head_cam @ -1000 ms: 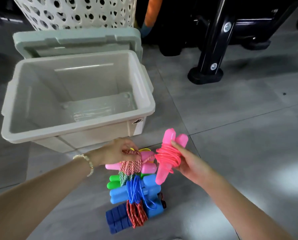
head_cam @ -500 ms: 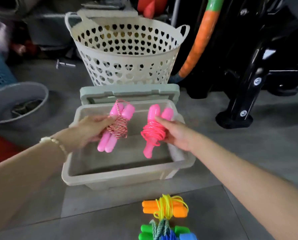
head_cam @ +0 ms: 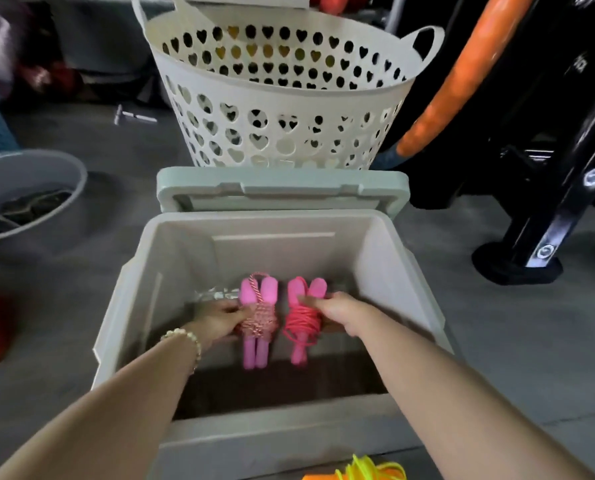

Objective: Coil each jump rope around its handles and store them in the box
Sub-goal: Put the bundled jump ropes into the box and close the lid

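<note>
Open grey box [head_cam: 254,441] on floor [head_cam: 503,341], lid [head_cam: 282,188] propped behind, interior bottom shadowed and partly hidden by both forearms [head_cam: 143,393]. Inside box, low down: left hand [head_cam: 216,322] gripping pink-handled rope with red-and-white cord [head_cam: 258,320], right hand [head_cam: 339,311] gripping pink-handled rope with coral cord [head_cam: 301,318], bundles side by side, contact with box bottom not discernible. Cut off at lower edge of view, before box: orange-handled rope with yellow cord [head_cam: 365,472].

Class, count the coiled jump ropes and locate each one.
3. Striped-cord rope in the left hand, pink-cord rope in the right hand, both inside the box; yellow-cord rope at bottom edge. Others may be hidden.
</note>
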